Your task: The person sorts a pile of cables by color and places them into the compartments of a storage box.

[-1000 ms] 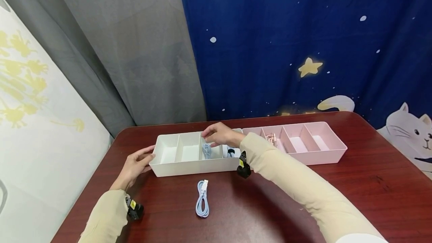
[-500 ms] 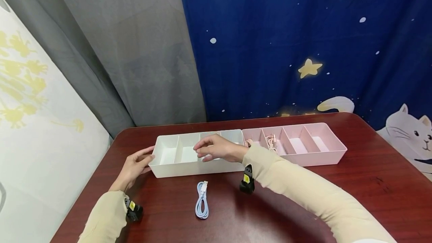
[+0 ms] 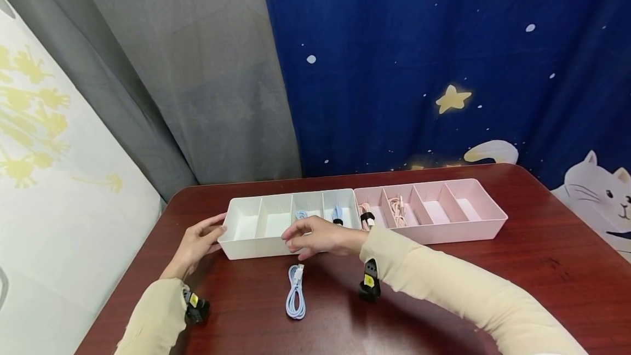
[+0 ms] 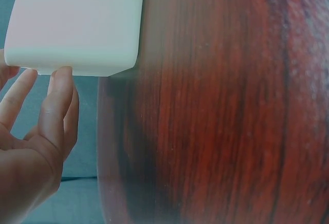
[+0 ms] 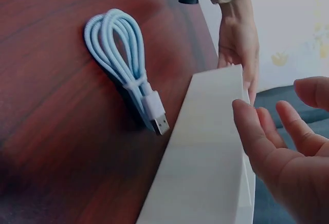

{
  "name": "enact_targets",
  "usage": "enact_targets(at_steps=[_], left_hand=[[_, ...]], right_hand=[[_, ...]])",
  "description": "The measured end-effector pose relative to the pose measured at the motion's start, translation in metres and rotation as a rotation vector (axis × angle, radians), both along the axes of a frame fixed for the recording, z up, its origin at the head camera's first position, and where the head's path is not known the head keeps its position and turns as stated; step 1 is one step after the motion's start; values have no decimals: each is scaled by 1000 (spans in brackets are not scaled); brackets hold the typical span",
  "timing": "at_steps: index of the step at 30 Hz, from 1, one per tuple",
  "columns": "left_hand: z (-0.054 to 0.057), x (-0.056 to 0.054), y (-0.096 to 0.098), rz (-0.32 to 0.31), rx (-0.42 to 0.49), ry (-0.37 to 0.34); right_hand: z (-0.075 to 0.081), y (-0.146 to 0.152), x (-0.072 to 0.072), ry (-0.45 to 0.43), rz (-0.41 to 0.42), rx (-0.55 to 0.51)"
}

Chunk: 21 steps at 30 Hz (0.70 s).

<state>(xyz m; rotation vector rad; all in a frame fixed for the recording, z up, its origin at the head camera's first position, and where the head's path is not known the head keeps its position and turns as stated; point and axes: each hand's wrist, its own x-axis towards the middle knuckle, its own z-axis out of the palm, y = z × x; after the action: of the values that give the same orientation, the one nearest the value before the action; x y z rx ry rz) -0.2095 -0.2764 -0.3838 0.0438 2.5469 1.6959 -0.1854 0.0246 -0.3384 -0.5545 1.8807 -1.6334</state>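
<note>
My left hand (image 3: 194,244) touches the left end of a white divided box (image 3: 263,247), its fingertips against the end wall in the left wrist view. My right hand (image 3: 321,236) holds nothing; its fingers are loosely bent in front of the box's long side. Just below that hand on the table lies a light blue USB cable (image 5: 138,54), coiled into a loop, its plug towards the box. Inside the box, one blue cable (image 3: 301,215) sits in the third compartment from the left. Another blue cable with a black strap (image 3: 337,213) is in the rightmost one.
A pink divided box (image 3: 460,229) adjoins the white one on the right. Its two left compartments hold a pink cable with a black strap (image 3: 367,218) and another pink cable (image 3: 397,211). Behind the dark red table (image 3: 236,311) hang grey and blue curtains.
My right hand has come out from over the white box's third compartment and moved down towards the table cable, uncovering the cables inside. My left hand has stayed at the box's end.
</note>
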Motion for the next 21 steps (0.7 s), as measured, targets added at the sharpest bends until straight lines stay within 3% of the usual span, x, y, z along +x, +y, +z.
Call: enact_targets(at_steps=[6,21], left_hand=[[0,-1,0,3,2,-5],[1,-1,0,4,3,-13]], right_hand=[[-9,1,7,2,37,7],[-32,5,18,45,26,57]])
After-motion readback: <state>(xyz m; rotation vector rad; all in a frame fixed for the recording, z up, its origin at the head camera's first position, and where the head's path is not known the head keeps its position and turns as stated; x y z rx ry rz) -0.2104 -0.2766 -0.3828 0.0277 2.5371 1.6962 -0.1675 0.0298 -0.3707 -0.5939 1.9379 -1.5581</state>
